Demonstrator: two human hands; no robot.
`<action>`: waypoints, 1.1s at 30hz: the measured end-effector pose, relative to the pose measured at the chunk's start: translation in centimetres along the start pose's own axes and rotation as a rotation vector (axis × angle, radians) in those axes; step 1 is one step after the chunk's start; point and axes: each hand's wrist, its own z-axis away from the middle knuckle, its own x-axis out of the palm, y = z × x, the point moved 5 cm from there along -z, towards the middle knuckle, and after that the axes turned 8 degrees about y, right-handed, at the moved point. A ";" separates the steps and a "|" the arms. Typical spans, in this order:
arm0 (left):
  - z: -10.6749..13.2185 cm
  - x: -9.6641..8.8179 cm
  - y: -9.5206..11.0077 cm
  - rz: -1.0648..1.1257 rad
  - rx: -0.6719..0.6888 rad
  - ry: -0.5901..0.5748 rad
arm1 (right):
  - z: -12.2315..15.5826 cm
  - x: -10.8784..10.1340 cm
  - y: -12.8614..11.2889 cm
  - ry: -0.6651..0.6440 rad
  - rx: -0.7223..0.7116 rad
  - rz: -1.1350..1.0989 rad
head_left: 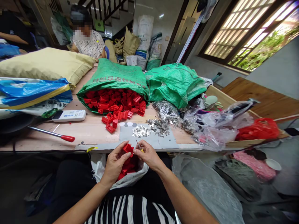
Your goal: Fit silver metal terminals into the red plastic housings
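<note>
My left hand (117, 161) is closed around a red plastic part (128, 149), held just in front of the table edge. Close beside it, my right hand (147, 154) grips a small screwdriver with a yellow handle (142, 150) and a thin metal shaft pointing up; its fingertips are at the red part. Below both hands, a white sack (136, 179) on my lap holds more red parts (125, 169). Beyond my hands, small shiny metal pieces (141, 131) lie in a pile on a grey mat (126, 135).
A green sack (121, 73) spills red parts across the table. Another green sack (175, 81), plastic bags (215, 130) and a red bag (259, 129) crowd the right. At left are a white device (69, 115) and a red-tipped lever (67, 138). A person (87, 42) sits opposite.
</note>
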 end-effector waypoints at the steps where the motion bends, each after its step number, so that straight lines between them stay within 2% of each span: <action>1: 0.0 0.0 0.0 0.019 -0.016 0.004 | 0.0 0.0 0.0 0.002 0.004 -0.008; 7: -0.2 0.0 -0.4 0.134 -0.093 0.023 | 0.3 0.0 -0.5 0.002 -0.007 -0.024; 13: -0.1 0.0 -0.7 0.188 -0.108 0.015 | 0.5 -0.1 -0.5 -0.002 -0.003 0.020; 19: 0.1 0.4 -0.8 0.173 -0.071 -0.033 | 0.6 0.9 0.2 -0.099 0.095 -0.113; 26: 0.1 0.7 -0.3 0.071 0.006 -0.092 | 0.2 0.9 0.3 -0.105 0.092 -0.119; 30: -0.9 0.4 0.4 -0.030 0.054 -0.129 | -0.3 0.1 -0.3 -0.086 0.002 0.024; 33: -2.5 -0.3 1.3 -0.245 0.210 -0.120 | -0.5 -0.7 -0.9 -0.061 -0.087 0.211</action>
